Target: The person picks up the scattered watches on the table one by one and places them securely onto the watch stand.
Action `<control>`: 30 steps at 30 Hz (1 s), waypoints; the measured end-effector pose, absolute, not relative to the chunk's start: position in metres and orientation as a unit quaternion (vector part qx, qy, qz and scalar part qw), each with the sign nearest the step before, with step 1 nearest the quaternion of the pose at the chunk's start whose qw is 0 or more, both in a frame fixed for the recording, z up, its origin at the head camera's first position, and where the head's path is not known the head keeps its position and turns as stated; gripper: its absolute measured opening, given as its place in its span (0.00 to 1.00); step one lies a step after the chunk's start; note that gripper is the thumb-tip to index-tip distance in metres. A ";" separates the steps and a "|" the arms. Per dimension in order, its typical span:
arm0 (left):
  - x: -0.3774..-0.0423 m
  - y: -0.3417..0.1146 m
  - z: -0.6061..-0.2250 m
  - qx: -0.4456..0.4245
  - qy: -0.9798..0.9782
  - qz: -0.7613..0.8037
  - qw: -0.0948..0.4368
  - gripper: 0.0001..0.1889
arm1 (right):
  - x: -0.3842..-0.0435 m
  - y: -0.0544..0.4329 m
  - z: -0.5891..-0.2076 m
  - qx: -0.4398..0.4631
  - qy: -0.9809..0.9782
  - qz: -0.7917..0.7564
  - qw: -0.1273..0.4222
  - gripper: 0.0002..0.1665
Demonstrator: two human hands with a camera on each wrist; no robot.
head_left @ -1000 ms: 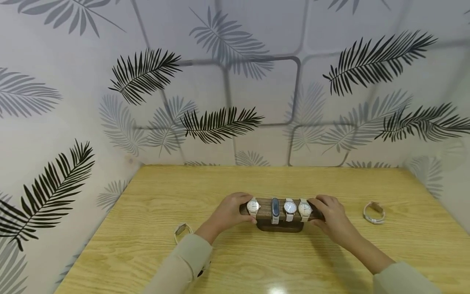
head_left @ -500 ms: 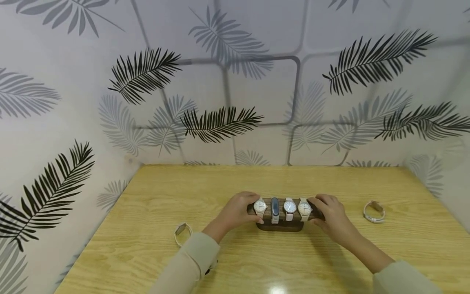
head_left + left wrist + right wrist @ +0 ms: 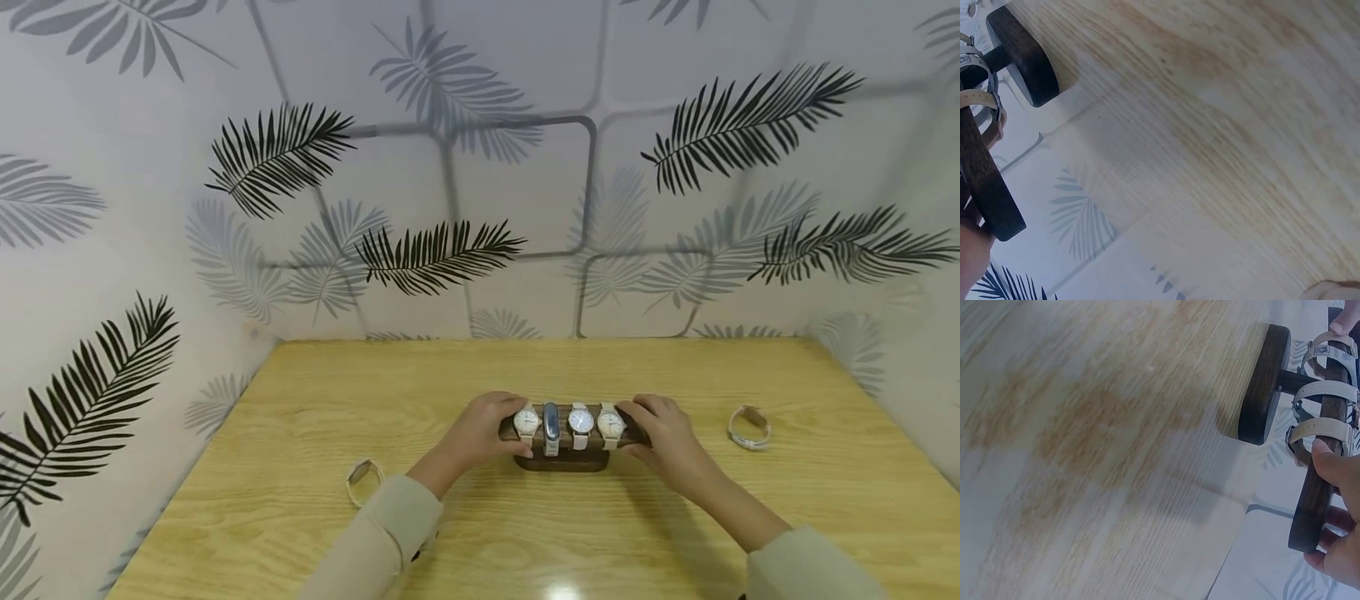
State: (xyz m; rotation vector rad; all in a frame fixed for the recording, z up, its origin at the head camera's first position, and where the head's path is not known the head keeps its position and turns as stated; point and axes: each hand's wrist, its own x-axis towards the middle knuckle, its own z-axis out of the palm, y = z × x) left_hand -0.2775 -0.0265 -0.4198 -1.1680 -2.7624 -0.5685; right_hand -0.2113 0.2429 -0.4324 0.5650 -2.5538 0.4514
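Beige sleeves [image 3: 367, 542] are stretching over a wooden table [image 3: 420, 367]. Just beside the left one, a loose pale watch [image 3: 359, 472] is lying with its strap curved into a loop. Slightly farther off, a dark wooden stand [image 3: 561, 462] is resting on its rounded base in the middle of the tabletop, its bar [image 3: 1310, 506] running sideways between two hands. The left hand [image 3: 476, 432] is gripping the bar's left end, thumb in front and fingers over the top; the right hand [image 3: 671, 442] is clamping the other end, its thumb pressing the wood right by the nearest strap. Between them, four straps are circling the bar: a round white-faced watch [image 3: 527, 422] close against the left fingers, then a dark-screened fitness band [image 3: 551, 423], another round watch [image 3: 581, 422], and a cream-strapped watch [image 3: 611, 424] next to the right hand. Well off to the right, a pale ring-shaped strap [image 3: 753, 444] is sitting on the wood; I can't tell its face from here. Beyond the table's far edge, a pale wall [image 3: 525, 192] is showing black and grey leaves [image 3: 442, 260].
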 end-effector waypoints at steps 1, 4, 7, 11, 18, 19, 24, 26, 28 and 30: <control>-0.277 -0.028 -0.420 -0.382 -0.905 -0.183 0.051 0.40 | -0.212 0.242 -0.432 0.206 -0.935 0.163 0.239 0.32; -0.274 -0.036 -0.423 -0.368 -0.910 -0.177 0.074 0.41 | -0.212 0.240 -0.433 0.205 -0.937 0.160 0.233 0.32; -0.272 -0.046 -0.426 -0.338 -0.915 -0.208 0.073 0.42 | -0.210 0.241 -0.431 0.209 -0.938 0.157 0.227 0.32; -0.271 -0.058 -0.429 -0.306 -0.911 -0.270 0.056 0.41 | -0.205 0.246 -0.425 0.215 -0.938 0.176 0.206 0.33; -0.269 -0.068 -0.433 -0.307 -0.901 -0.303 0.053 0.36 | -0.200 0.274 -0.429 0.162 -0.922 0.259 0.236 0.23; -0.270 -0.068 -0.433 -0.310 -0.899 -0.304 0.054 0.35 | -0.200 0.280 -0.431 0.139 -0.919 0.266 0.255 0.21; -0.271 -0.069 -0.432 -0.314 -0.894 -0.315 0.055 0.31 | -0.202 0.319 -0.441 -0.022 -0.902 0.291 0.318 0.14; -0.270 -0.068 -0.432 -0.313 -0.893 -0.318 0.056 0.31 | -0.202 0.335 -0.445 -0.090 -0.900 0.304 0.300 0.15; -0.270 -0.068 -0.431 -0.314 -0.892 -0.319 0.059 0.30 | -0.201 0.350 -0.449 -0.139 -0.905 0.311 0.253 0.18; -0.270 -0.067 -0.430 -0.315 -0.892 -0.318 0.061 0.30 | -0.201 0.362 -0.452 -0.171 -0.912 0.315 0.199 0.22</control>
